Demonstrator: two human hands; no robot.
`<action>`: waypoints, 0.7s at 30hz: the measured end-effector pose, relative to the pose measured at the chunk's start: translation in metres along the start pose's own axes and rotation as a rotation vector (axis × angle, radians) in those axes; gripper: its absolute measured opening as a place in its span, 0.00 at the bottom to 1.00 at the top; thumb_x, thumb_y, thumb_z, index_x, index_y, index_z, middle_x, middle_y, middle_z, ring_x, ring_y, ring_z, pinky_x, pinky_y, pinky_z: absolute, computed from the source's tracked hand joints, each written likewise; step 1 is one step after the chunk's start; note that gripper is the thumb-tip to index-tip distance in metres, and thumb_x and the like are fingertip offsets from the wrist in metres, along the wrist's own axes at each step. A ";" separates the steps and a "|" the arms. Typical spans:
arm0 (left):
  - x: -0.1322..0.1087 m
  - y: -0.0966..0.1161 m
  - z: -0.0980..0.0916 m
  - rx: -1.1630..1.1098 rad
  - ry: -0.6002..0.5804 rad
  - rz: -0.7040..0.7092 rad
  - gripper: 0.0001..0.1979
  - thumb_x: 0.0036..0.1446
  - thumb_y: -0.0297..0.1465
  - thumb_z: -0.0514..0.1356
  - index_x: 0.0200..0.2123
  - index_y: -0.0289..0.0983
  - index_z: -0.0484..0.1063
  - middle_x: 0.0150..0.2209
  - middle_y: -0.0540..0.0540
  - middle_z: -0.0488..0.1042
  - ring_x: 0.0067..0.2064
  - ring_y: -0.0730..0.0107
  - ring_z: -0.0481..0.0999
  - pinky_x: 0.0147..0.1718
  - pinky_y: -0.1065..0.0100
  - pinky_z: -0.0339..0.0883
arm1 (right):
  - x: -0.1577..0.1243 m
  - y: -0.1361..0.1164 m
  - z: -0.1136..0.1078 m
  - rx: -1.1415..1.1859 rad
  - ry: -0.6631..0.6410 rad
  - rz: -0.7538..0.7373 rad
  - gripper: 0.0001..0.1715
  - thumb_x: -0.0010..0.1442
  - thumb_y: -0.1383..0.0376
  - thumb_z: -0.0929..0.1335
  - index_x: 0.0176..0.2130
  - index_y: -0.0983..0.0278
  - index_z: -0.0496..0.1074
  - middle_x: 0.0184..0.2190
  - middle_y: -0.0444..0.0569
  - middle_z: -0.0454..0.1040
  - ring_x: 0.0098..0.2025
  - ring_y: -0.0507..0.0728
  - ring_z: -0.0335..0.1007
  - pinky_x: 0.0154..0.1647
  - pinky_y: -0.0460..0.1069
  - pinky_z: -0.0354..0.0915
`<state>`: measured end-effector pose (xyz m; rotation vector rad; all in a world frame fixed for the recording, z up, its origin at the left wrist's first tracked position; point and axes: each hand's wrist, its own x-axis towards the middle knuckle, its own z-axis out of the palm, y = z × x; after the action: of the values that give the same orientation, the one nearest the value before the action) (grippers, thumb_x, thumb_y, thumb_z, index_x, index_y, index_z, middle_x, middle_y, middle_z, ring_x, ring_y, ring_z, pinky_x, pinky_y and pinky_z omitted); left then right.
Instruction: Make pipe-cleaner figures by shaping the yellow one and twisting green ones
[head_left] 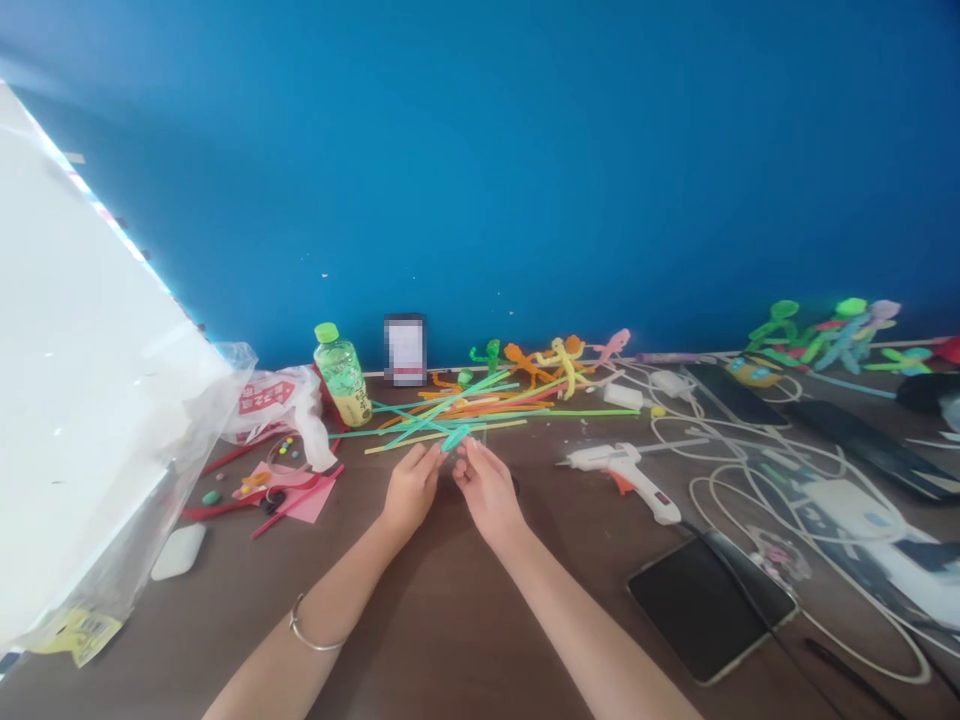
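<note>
My left hand (411, 488) and my right hand (487, 490) hover over the wooden desk, fingertips close together. Between them they pinch a twisted knot of teal pipe cleaners (455, 438), whose long teal ends fan out across the pile behind. That loose pile of multicoloured pipe cleaners (480, 408) lies just beyond my fingers, in orange, yellow, green and pink. A thin metal bangle (315, 628) circles my left wrist. The fingers hide part of the knot.
A white hot glue gun (626, 478) lies right of my hands, among white cables (750, 450). A black tablet (709, 610) sits at the lower right. Pipe-cleaner figures (559, 358) and a green-capped bottle (341, 378) stand by the blue wall. A large white board (90, 380) intrudes at left.
</note>
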<state>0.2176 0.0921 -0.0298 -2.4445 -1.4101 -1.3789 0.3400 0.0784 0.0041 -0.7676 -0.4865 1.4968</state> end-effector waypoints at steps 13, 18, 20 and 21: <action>-0.001 0.002 -0.002 -0.074 -0.085 -0.021 0.15 0.60 0.31 0.44 0.43 0.34 0.68 0.25 0.48 0.60 0.25 0.75 0.62 0.25 0.73 0.61 | -0.003 -0.004 0.003 -0.123 -0.063 -0.077 0.18 0.46 0.57 0.71 0.18 0.63 0.63 0.17 0.40 0.57 0.21 0.47 0.54 0.22 0.44 0.58; -0.001 0.002 -0.001 -0.041 -0.076 0.000 0.16 0.60 0.32 0.44 0.45 0.35 0.67 0.25 0.48 0.61 0.26 0.74 0.64 0.26 0.73 0.62 | -0.003 0.000 0.001 -0.194 0.043 -0.120 0.15 0.45 0.55 0.71 0.22 0.64 0.68 0.19 0.42 0.61 0.20 0.47 0.53 0.20 0.44 0.55; -0.002 0.002 -0.001 -0.031 -0.073 0.027 0.16 0.60 0.31 0.44 0.45 0.35 0.67 0.25 0.48 0.62 0.27 0.74 0.64 0.27 0.73 0.63 | -0.003 0.001 0.001 -0.186 0.065 -0.122 0.16 0.44 0.55 0.71 0.23 0.64 0.68 0.20 0.42 0.62 0.20 0.47 0.53 0.20 0.44 0.55; -0.002 0.002 0.000 -0.031 -0.073 0.032 0.16 0.60 0.31 0.44 0.45 0.35 0.67 0.25 0.48 0.62 0.27 0.74 0.64 0.27 0.74 0.63 | -0.003 0.002 0.001 -0.172 0.053 -0.121 0.16 0.44 0.55 0.71 0.22 0.64 0.67 0.19 0.41 0.61 0.20 0.47 0.53 0.20 0.44 0.55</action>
<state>0.2183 0.0895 -0.0302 -2.5502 -1.3676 -1.3288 0.3377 0.0754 0.0042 -0.8941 -0.6173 1.3312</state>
